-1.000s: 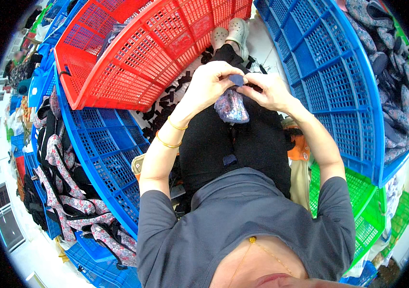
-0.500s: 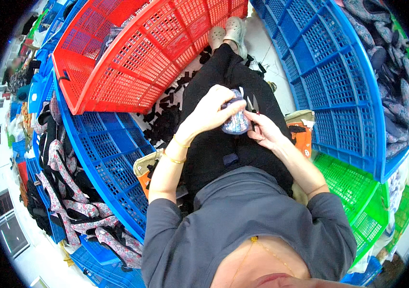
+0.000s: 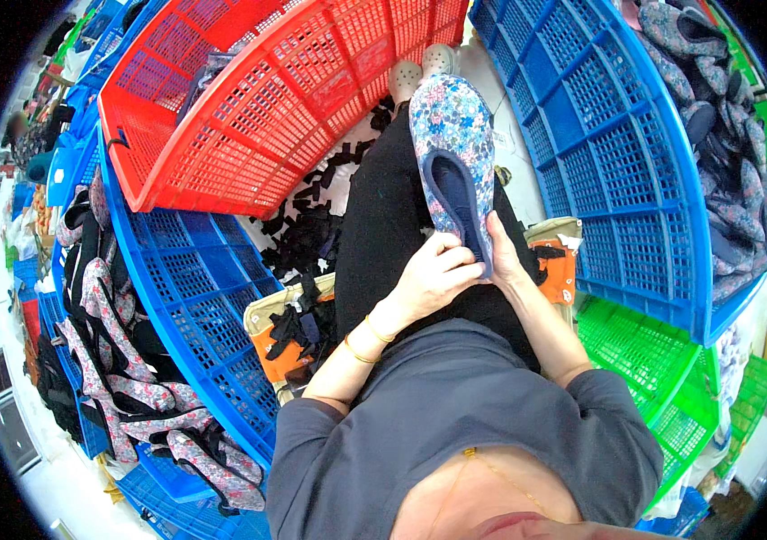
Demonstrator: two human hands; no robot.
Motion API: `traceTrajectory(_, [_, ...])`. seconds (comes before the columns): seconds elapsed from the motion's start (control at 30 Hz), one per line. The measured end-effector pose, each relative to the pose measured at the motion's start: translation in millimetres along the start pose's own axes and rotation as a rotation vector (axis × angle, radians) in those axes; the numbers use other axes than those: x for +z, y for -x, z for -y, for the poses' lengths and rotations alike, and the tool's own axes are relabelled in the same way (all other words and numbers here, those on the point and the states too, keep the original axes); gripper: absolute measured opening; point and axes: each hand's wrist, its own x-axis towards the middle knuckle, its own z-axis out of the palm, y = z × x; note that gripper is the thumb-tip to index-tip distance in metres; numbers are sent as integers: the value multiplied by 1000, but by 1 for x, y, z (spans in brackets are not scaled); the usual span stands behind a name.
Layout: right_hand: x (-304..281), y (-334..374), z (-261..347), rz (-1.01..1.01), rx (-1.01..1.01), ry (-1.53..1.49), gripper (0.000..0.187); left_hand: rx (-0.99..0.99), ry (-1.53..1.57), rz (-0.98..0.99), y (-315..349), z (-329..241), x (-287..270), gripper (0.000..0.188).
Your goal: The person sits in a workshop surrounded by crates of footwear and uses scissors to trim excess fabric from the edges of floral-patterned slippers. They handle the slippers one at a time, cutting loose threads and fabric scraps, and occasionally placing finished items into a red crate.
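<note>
A slipper (image 3: 452,117) with a blue, white and pink floral upper and a dark navy lining lies lengthwise over my black-trousered legs. Its toe points away from me, and the foot opening faces up. At the heel end, my left hand (image 3: 437,277) has its fingers curled over the navy edge. My right hand (image 3: 506,254) holds the heel's right side, thumb along the rim and fingers hidden underneath. No scissors can be seen in either hand.
Ahead on the left stands a red basket (image 3: 248,117); a tall blue basket (image 3: 595,135) of slippers stands right. Another blue basket (image 3: 190,306) and floral slippers (image 3: 122,360) are at left, a green basket (image 3: 640,346) at right. Black scraps (image 3: 298,234) litter the floor.
The slipper, earlier bunched between my hands, now lies stretched out with its toe away from me. Both hands have come lower, to its heel. The scissors by my right hand are out of sight.
</note>
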Motion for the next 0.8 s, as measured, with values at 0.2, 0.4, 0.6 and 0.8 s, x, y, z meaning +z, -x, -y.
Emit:
traceTrajectory(0.2, [39,12,33,-245,-457,1093,66,-643,857,-343,-7,19,-21,63])
traceTrajectory(0.4, [63,43,25,46,-570,1345,57,-899,1478,-411,-22,32,-26,44])
traceTrajectory(0.6, [49,5,49,-203,-374,713,24,-856,1504,-297,-7,27,-28,50])
traceTrajectory(0.8, [60,-17,66,-153,-270,647,36,-812,1582,-415,-14,36,-26,51])
